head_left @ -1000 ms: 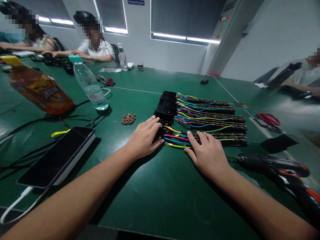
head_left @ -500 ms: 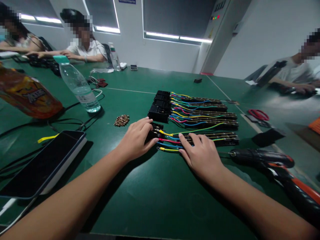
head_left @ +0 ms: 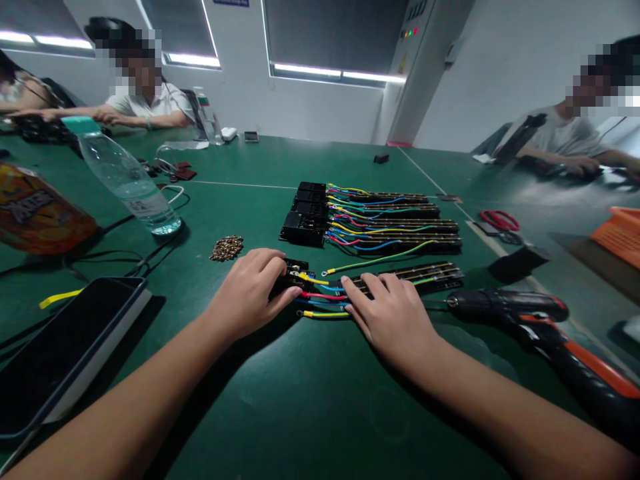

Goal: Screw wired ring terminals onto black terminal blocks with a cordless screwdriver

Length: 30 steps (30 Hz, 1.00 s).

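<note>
"What is the left hand doing?"

"It is gripping the block, thumb and fingers narrow about it, and is hiding its left end."

"And the right hand?"

"It is lying over the strip, fingers slightly apart. The palm is covering the middle, so I can't tell whether the thumb is gripping anything."

"Where are block and strip resting?"

"On the table, nearer than the row of blocks. A yellow wire is showing its loose ring; the red wire is ending by the left thumb, its tip hard to make out."

"What is the view cutting off?"

"The bottle and phone at left, the drill and basket at right. The screws are lying heaped, too small to count."
</note>
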Each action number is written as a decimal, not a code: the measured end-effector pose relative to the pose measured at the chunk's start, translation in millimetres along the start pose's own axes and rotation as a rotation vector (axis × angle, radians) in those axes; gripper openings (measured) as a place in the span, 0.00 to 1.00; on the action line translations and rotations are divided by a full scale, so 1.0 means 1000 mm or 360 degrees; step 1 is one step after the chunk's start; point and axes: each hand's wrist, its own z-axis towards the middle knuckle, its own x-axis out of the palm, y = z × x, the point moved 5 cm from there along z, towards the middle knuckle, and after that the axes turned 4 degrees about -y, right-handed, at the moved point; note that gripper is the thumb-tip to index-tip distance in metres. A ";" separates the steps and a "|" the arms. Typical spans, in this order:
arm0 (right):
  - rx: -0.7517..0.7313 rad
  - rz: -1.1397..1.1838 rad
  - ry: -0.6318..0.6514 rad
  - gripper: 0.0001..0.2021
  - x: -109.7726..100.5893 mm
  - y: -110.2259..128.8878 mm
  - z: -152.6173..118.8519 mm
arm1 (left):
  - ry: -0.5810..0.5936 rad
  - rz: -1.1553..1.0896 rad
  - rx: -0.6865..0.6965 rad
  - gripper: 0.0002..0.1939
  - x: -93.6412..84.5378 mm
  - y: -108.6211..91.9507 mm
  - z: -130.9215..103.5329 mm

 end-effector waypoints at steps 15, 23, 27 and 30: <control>-0.0009 0.0072 0.0097 0.20 -0.010 0.004 -0.002 | 0.0077 -0.0047 -0.0009 0.21 -0.001 0.000 -0.001; -0.0009 0.0233 0.0026 0.23 -0.013 0.003 0.004 | 0.0141 -0.0051 0.0004 0.24 0.000 -0.001 -0.003; -0.0020 0.0355 0.0042 0.22 -0.015 0.007 0.008 | 0.0165 -0.0083 0.0014 0.23 -0.001 -0.002 -0.002; -0.0060 0.0493 0.0060 0.18 -0.019 0.013 0.013 | 0.0186 -0.0128 0.0039 0.22 0.000 -0.002 -0.002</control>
